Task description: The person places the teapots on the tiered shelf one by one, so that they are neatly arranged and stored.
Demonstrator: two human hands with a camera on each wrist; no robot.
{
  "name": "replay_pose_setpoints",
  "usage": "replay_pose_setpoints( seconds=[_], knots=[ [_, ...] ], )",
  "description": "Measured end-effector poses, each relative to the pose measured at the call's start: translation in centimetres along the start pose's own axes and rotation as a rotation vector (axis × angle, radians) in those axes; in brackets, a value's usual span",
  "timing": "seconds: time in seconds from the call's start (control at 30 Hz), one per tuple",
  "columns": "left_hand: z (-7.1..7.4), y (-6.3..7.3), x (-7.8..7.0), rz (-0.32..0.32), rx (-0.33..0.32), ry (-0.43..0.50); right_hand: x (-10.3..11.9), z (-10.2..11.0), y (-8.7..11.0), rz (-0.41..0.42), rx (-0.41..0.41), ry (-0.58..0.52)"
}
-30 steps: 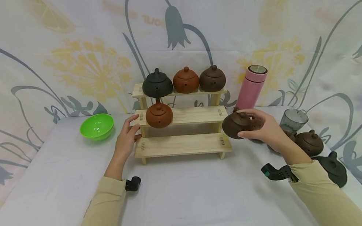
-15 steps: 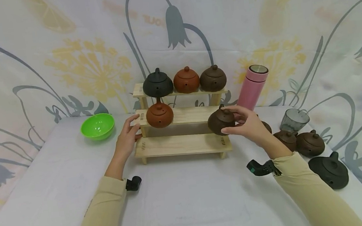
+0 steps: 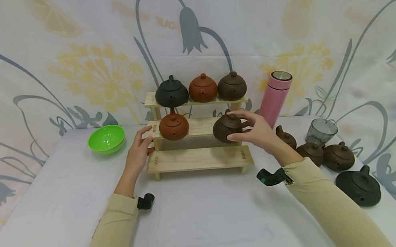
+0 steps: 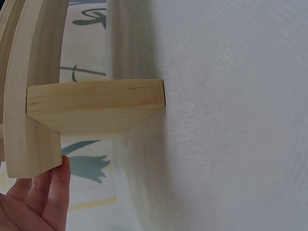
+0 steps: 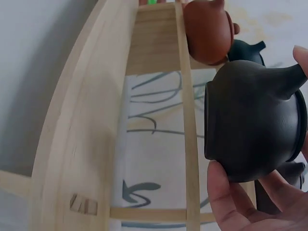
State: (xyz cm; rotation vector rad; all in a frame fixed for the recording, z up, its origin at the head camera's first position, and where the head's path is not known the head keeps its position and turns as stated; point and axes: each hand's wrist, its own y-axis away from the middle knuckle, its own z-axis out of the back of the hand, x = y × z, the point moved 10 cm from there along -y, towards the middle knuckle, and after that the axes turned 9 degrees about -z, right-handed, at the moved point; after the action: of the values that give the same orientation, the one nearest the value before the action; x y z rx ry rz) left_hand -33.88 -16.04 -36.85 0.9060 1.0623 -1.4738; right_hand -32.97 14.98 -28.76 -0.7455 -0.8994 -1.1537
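My right hand grips a dark brown teapot, its thumb low on the body and fingers up by the lid. The pot overlaps the right part of the middle board of a three-tier wooden rack; in the right wrist view the teapot is close beside the board's edge. My left hand holds the left end of that middle board, fingers reaching behind it. A reddish-brown teapot sits at the board's left. The top board bears a black teapot, an orange-brown teapot and a brown teapot.
A green bowl stands left of the rack. To the right are a pink thermos, a glass cup, several brown teapots and a flat black teapot. A patterned cloth hangs behind.
My right hand has carried the dark brown teapot leftward from beside the rack to over the middle board's right part. My left hand has stayed at the rack's left end.
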Motion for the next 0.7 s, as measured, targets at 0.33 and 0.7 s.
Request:
replay_pose_setpoints(
  seconds=[0.33, 0.7],
  knots=[
    [0.0, 0.0, 0.0, -0.001, -0.001, -0.004, 1.2, -2.0, -1.7, 0.051, 0.031, -0.03],
    [0.1, -0.1, 0.3, 0.008, -0.002, -0.008, 2.0, -4.0, -3.2, 0.034, 0.06, -0.037]
  ],
)
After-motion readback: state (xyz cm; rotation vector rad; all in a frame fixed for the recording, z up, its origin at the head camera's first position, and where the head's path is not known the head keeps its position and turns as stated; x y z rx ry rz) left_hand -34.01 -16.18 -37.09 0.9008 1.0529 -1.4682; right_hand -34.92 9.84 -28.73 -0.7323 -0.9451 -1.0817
